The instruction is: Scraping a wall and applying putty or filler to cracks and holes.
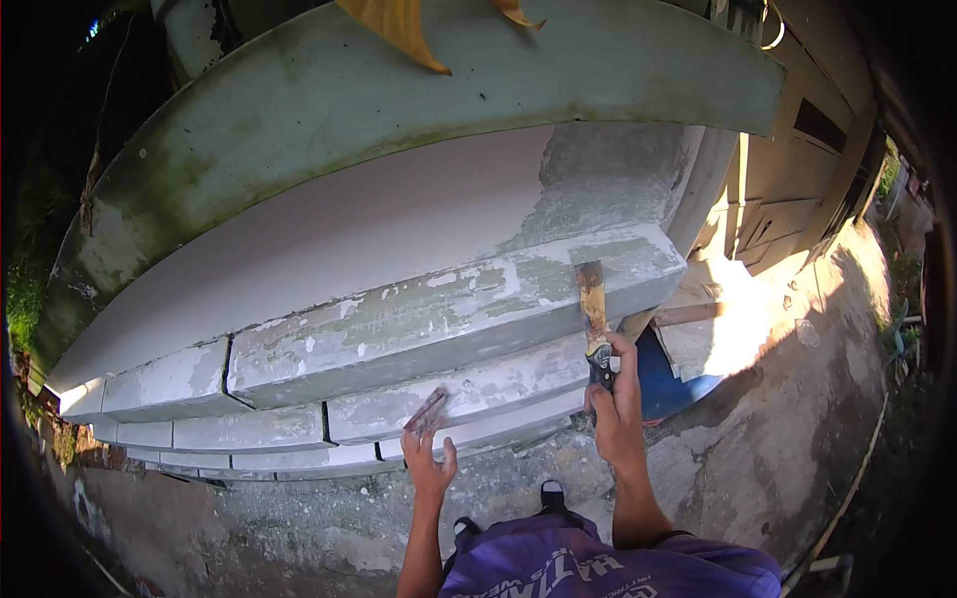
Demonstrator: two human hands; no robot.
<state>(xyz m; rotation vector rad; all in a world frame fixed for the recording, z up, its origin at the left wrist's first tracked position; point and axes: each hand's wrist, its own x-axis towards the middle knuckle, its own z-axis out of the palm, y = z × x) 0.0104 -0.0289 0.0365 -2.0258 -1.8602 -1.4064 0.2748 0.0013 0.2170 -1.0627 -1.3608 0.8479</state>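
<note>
A: And the right hand (620, 411) is grasping a scraper with a black handle and a flat, rust-stained metal blade (592, 299), fingers wrapping around the handle!

B: Where is that blade pointing?

A: Away from the person, toward the right end of the long, pale grey masonry ledge with patchy, flaking white paint (429, 314). It's showing against the ledge face; whether it's touching, I cannot tell.

B: And the left hand (429, 466)?

A: Working nearer and further left! It's holding a small, flat, rectangular greyish-brown plate (427, 410) at the fingertips, with the thumb standing apart. The plate is showing in front of the lower whitish masonry ledge (498, 389); again, I cannot tell about contact.

B: So 2 hands are holding 2 flat pieces. What's surrounding them?

A: On the far side, a smooth white wall panel (349, 229) is rising behind the upper ledge, meeting a rough grey bare patch (608, 179) at its right. Beyond it, a broad, curved green slab with dark stains (449, 85) is arching across, and a dry yellow leaf (399, 32) is hanging over it.

B: And to the right?

A: A blue curved object (660, 374) is sitting just beside the right hand. Nearest of all, a purple printed shirt (598, 568) is filling the lower edge, with 2 dark sandals (552, 488) standing on the mottled concrete ground (299, 528).
</note>
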